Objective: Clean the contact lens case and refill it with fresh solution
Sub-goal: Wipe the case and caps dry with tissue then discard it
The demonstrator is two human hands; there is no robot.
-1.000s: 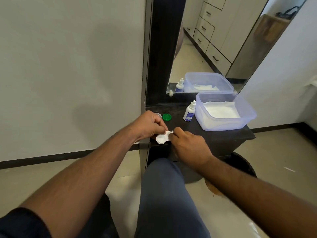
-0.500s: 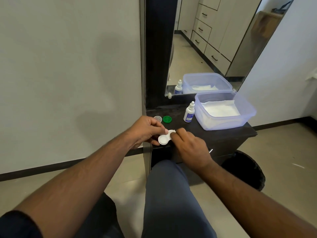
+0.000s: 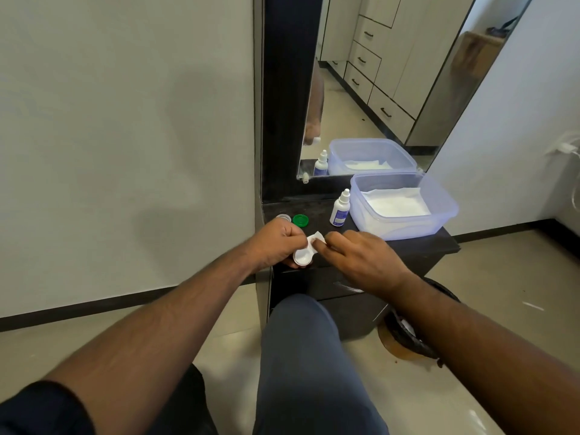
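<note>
Head camera looks down on a dark worktop (image 3: 417,246) below a mirror (image 3: 392,83), pale wall and tiled floor around. Over its front edge the white contact lens case (image 3: 303,256) tilts, long axis running near-left to far-right. Left hand (image 3: 276,241) curls its grip round the case; right hand (image 3: 357,257) pinches a tissue scrap (image 3: 315,237) into the far well. Behind stand a solution bottle (image 3: 340,209), green cap (image 3: 300,220), clear cap (image 3: 283,217) and plastic tub (image 3: 405,205).

White open lens case (image 3: 303,256), uncapped
</note>
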